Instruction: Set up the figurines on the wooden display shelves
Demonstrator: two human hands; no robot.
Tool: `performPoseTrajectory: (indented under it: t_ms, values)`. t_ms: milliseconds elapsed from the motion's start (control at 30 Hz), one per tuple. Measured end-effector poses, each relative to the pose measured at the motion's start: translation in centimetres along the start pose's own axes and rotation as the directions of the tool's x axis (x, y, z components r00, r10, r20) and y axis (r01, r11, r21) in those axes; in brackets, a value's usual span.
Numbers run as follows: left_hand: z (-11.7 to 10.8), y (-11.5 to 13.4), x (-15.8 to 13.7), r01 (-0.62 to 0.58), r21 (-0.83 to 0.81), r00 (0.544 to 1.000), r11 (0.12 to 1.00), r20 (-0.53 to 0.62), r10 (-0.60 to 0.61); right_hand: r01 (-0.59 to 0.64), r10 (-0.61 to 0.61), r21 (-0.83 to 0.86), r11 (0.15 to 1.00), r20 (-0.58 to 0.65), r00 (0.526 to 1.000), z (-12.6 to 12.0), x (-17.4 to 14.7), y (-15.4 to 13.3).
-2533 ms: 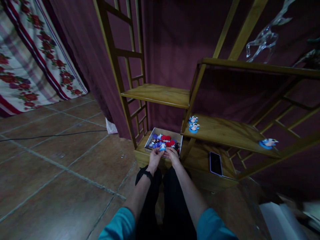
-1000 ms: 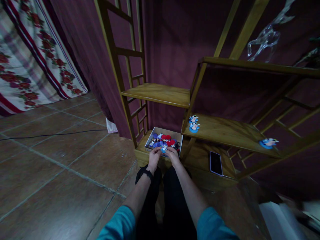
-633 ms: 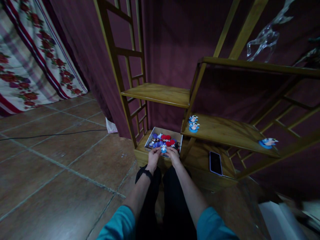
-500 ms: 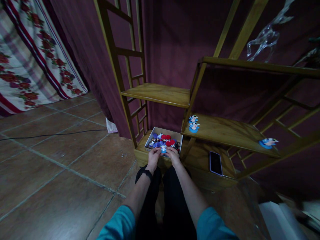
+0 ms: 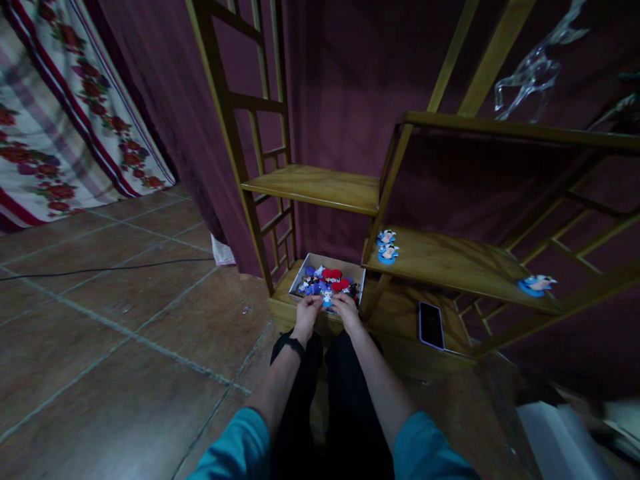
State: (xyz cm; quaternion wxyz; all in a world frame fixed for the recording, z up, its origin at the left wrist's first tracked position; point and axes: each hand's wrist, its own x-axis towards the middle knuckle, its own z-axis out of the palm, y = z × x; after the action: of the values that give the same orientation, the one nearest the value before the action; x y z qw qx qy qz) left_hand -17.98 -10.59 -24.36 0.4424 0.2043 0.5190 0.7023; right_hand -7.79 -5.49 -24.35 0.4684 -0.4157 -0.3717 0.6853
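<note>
Between my two hands is a small blue-and-white figurine [image 5: 327, 299], upright over the near edge of a box. My left hand [image 5: 309, 312] pinches it from the left side, and my right hand [image 5: 345, 309] grips it from the right. Just behind it, the white-walled cardboard box [image 5: 356, 271] holds several small figures in purple, red, black and white. Two blue-based figurines [image 5: 387, 253] stand close together at the left end of the shelf to my right. Another blue-based figurine [image 5: 537, 285] is at that shelf's right end.
A phone [image 5: 431, 325] lies on the low board at right. The wooden shelf unit [image 5: 320, 187] has a higher board above the box. A clear glass animal ornament [image 5: 531, 77] stands on the top right shelf. A black cable [image 5: 105, 269] crosses the tiled floor at left.
Almost nothing differs. Both hands keep the figurine in the same place over the box edge, and the view has shifted very slightly.
</note>
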Motion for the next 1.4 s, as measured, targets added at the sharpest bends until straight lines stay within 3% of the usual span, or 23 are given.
performPoseTrajectory:
  t_ms: [500,1067,1400]
  values:
    - [0.1,0.7,-0.5,0.030,-0.031,0.999,0.999,0.013,-0.029,0.010,-0.010,0.007,1.000,0.007,1.000,0.1,-0.2,-0.2]
    - [-0.1,0.9,-1.3,0.018,-0.150,1.000,0.989,0.008,-0.017,0.029,-0.040,0.080,0.996,0.140,0.989,0.1,-2.0,-1.3]
    - [-0.5,1.8,-2.9,0.014,-0.162,0.998,0.987,0.062,-0.004,0.023,-0.037,0.072,0.997,0.199,0.979,0.4,-3.3,-1.7]
